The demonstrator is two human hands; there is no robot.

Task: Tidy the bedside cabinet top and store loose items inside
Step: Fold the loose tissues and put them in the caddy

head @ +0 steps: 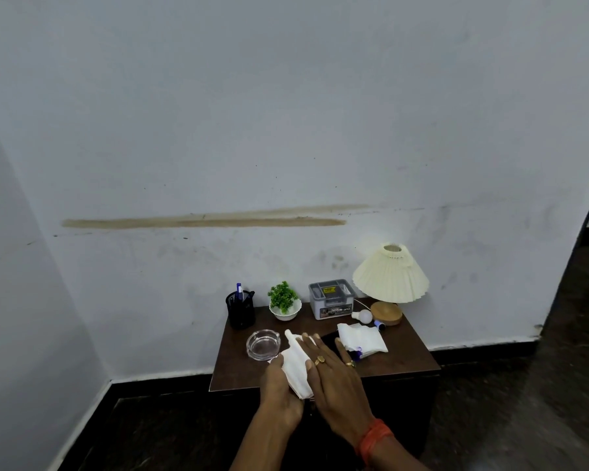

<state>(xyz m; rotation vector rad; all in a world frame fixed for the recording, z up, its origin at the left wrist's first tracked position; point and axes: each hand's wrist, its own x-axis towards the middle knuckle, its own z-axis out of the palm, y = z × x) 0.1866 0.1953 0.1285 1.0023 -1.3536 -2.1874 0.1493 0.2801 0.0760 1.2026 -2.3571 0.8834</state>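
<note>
Both hands worked at the front edge of the cabinet top [405, 356], near its middle. The left hand [279, 385] gripped a white tissue [295, 368], its thumb laid over one side and a fingertip curled round the other, so the tissue lay along the palm with its far end sticking out over the cabinet top. The right hand [334, 372] lay flat with its fingers straight and slightly spread, its edge touching the tissue; it wore two rings and an orange thread [373, 436] at the wrist. Beneath its fingertips sat something dark that could not be made out. Just left of the tissue, towards the front left corner, stood a glass ashtray [262, 345]. To the right of the hands, near the middle of the top, lay a loose pile of tissues [363, 341]. Along the back edge, from left to right, stood a black mesh pen holder [240, 311] with a blue pen [239, 293] in it, a small green plant [283, 297] in a white bowl, a grey box [330, 300], and a lamp [390, 275] with a pleated cream shade on a wooden base at the back right corner. A white bulb [363, 316] lay between the box and the lamp base, with a small blue-and-white item [378, 324] just beside it.
</note>
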